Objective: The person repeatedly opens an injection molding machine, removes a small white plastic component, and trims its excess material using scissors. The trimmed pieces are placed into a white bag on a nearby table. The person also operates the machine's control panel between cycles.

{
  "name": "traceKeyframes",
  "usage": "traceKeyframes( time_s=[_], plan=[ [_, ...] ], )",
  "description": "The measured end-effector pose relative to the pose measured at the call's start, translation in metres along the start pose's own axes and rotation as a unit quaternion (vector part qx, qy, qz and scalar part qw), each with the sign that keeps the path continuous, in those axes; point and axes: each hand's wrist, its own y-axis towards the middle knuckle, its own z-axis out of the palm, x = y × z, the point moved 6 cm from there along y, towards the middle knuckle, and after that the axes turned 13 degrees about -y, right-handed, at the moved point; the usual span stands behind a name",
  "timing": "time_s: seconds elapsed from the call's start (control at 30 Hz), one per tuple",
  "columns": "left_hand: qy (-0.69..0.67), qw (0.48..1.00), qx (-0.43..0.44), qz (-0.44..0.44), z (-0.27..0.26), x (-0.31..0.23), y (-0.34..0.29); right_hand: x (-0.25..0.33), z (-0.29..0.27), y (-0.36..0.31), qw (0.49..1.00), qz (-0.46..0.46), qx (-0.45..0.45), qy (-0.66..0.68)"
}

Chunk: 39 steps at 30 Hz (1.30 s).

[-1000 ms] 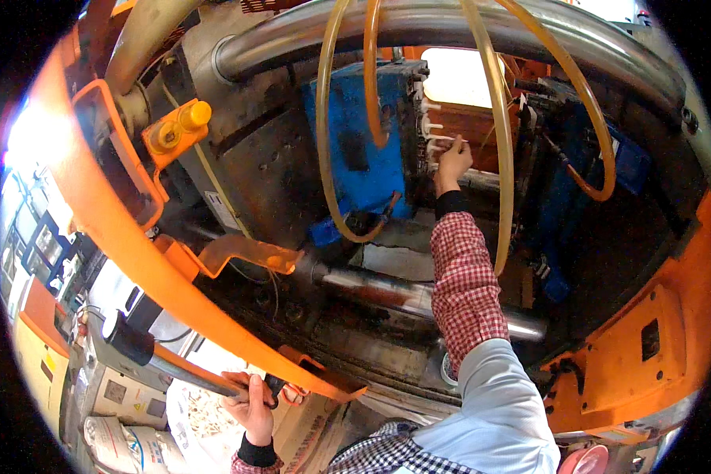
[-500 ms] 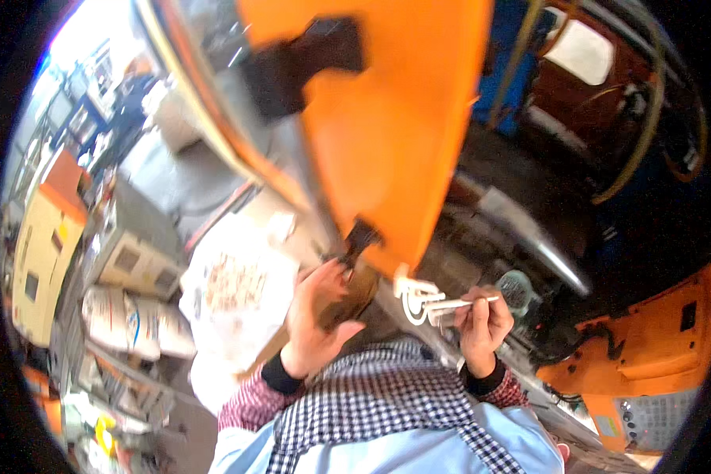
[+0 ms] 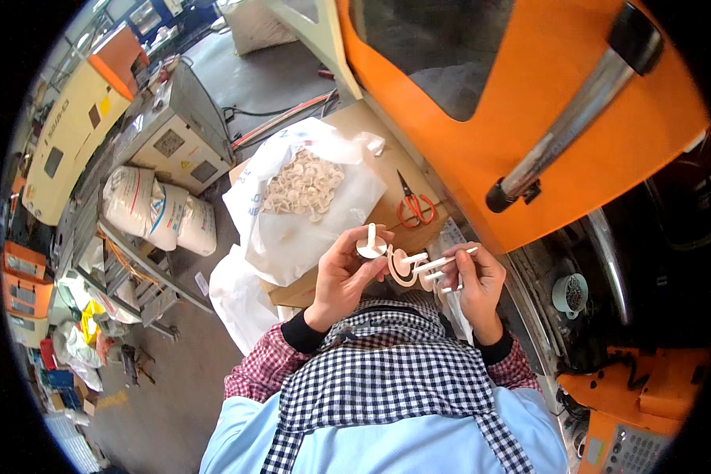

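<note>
In front of my chest I hold a white moulded plastic piece (image 3: 401,266), a curved runner with round discs and short pegs standing up from them. My left hand (image 3: 340,275) is closed on its left end, fingers and thumb around a disc (image 3: 369,250) with an upright peg. At the other end my right hand (image 3: 482,292) pinches a straight white stem, which pokes out past the fingertips. Just beyond the hands, red-handled scissors (image 3: 415,212) lie on cardboard (image 3: 387,231). Left of them, a white plastic bag (image 3: 296,249) holds a heap of small pale discs (image 3: 306,186).
An orange machine door (image 3: 561,87) with a metal handle (image 3: 570,118) rises at the right. Lower down are a pale cup (image 3: 569,294) of small bits and a keypad panel (image 3: 636,450). Full sacks (image 3: 162,212) and a grey cabinet (image 3: 174,126) stand on the left.
My left hand, earlier empty with fingers spread near the door's dark fitting, has come onto the plastic piece. The orange door now appears farther right as the view has swung left.
</note>
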Motion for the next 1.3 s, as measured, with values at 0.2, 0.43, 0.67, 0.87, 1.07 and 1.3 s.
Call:
traceKeyframes(
  time_s=[0.2, 0.43, 0.67, 0.87, 1.07, 1.3],
  plan=[
    [-0.058, 0.995, -0.068, 0.035, -0.031, -0.004, -0.008, -0.009, 0.035, 0.01, 0.999, 0.029, 0.044, -0.001],
    [-0.05, 0.991, -0.12, 0.018, -0.066, 0.019, -0.006, -0.034, 0.062, 0.026, 0.994, 0.069, 0.062, 0.052],
    [-0.027, 0.986, -0.114, -0.116, -0.074, 0.047, -0.011, -0.053, 0.095, 0.043, 0.987, 0.116, 0.108, 0.038],
    [-0.092, 0.971, -0.145, -0.167, -0.083, 0.051, -0.007, -0.066, 0.109, 0.057, 0.981, 0.12, 0.149, 0.027],
    [-0.106, 0.967, -0.159, -0.167, -0.092, 0.061, -0.005, -0.081, 0.105, 0.065, 0.987, 0.109, 0.122, -0.009],
    [-0.12, 0.949, -0.234, -0.173, -0.119, 0.073, -0.001, -0.064, 0.046, 0.038, 0.982, 0.077, 0.043, -0.167]
  ],
)
